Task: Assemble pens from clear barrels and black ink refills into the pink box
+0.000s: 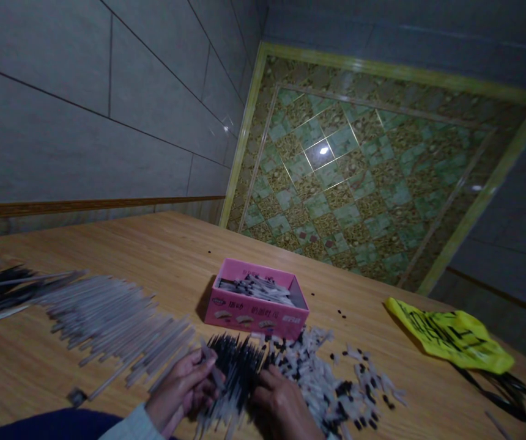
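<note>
My left hand (178,388) is closed, thumb against fingers, around a translucent pen barrel (212,363) pointing up. Beside it lies a bundle of thin dark pen refills (235,360) with pale lower ends. My right hand (281,397) rests at the right edge of these refills, its fingers curled down; what they grip is hidden. Right of it spreads a heap of small clear and black pieces (311,373), like pen caps and plugs. Behind both hands stands a pink box (256,315), filled with pale sticks with dark ends (263,287).
Clear tubes (111,318) lie in a wide row on the left of the wooden table (166,244). Dark sticks (6,287) are at far left, a small dark block (77,397) near the front. A yellow bag (451,336) with black straps (492,391) lies right.
</note>
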`<state>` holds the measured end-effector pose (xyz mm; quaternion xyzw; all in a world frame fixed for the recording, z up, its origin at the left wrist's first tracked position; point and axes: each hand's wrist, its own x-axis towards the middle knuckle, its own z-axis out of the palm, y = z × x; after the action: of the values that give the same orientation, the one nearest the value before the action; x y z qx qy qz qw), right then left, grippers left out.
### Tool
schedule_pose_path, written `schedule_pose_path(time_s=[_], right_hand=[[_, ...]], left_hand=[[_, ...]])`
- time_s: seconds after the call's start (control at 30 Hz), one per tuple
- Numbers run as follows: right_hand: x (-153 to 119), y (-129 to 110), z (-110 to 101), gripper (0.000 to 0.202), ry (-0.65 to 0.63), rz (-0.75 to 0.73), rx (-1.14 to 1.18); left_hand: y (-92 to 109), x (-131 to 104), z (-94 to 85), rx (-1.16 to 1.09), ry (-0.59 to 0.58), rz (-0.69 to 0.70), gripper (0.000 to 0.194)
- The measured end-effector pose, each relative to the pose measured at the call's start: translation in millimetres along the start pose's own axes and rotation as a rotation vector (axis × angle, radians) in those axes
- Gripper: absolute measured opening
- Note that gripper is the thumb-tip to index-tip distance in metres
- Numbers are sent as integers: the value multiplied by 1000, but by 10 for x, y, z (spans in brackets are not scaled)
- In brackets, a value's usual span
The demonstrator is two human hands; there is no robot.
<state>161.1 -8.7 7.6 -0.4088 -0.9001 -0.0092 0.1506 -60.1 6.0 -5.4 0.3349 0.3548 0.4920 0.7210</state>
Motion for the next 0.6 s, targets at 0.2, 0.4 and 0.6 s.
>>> schedule_pose_path(time_s=[0.2,0.4,0.6], right_hand=[[-30,17,77,7,171,-10,-41],[-43,72,186,14,333,-99,-5],[-31,-81,-60,18,714,-134,291]], left_hand=[[11,2,-8,12,25,-22,34],[-34,23,-24,-2,45,-2,31],[-27,29,-56,-172,165,-42,29]])
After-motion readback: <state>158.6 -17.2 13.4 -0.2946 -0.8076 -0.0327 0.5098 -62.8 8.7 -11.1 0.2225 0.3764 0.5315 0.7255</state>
